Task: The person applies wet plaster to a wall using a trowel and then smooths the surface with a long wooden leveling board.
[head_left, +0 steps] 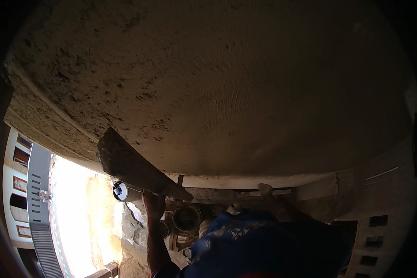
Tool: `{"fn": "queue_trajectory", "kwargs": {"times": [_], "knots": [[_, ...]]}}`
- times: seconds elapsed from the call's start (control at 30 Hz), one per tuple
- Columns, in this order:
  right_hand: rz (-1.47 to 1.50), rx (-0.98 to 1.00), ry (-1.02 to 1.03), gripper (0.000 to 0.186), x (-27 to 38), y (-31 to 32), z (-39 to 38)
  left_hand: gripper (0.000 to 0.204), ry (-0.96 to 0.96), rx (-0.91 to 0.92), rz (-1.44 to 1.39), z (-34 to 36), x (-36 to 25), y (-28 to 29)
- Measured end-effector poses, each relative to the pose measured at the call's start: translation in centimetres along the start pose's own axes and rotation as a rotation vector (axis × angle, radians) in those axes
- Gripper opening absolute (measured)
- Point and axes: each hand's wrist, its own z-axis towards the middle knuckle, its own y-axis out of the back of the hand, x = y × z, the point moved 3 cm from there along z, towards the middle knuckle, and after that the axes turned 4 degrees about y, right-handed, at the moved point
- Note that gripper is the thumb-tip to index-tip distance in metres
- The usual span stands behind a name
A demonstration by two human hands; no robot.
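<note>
Overhead spreads a brown plastered ceiling (245, 92), pitted at the left and streaked near the middle. My left hand (154, 204) is raised and closed on a long, dark plasterer's float (136, 164), which slants close under the ceiling's near edge; the board hides part of my fingers. On the other side, my right hand (272, 195) reaches forward in deep shade. A pale rounded thing (265, 188) shows at its end, and I cannot make out my fingers there or whether they hold it. My blue shirt covers the lower middle.
Below stand a dark round bucket (186, 217) and a white bucket (120, 191) to its left. A raised plaster edge (55, 104) runs along the ceiling's left. Bright ground (83, 213) and a building with windows (18, 194) lie beyond. Small dark openings (377, 221) mark the right wall.
</note>
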Motion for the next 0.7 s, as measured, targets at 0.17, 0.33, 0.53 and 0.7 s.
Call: {"fn": "queue_trajectory", "kwargs": {"times": [0.17,0.33,0.53,0.7], "knots": [[0.131,-0.09,-0.12,0.02,-5.3,-3.6,-4.9,0.042,-0.002,0.233,-0.038,0.2,-2.5,-6.7],[0.232,-0.165,-0.223,0.02,-9.8,-5.4,-8.7,0.051,-0.137,0.429,-0.12,-1.4,-7.4,-15.0],[0.318,-0.216,-0.275,0.021,-13.2,-4.0,-9.7,0.058,-0.288,0.645,0.066,-5.2,-15.1,-24.1],[0.387,-0.261,-0.298,0.021,-15.1,-1.9,-9.4,0.056,-0.362,0.879,0.045,-10.8,-19.9,-30.4]]}}
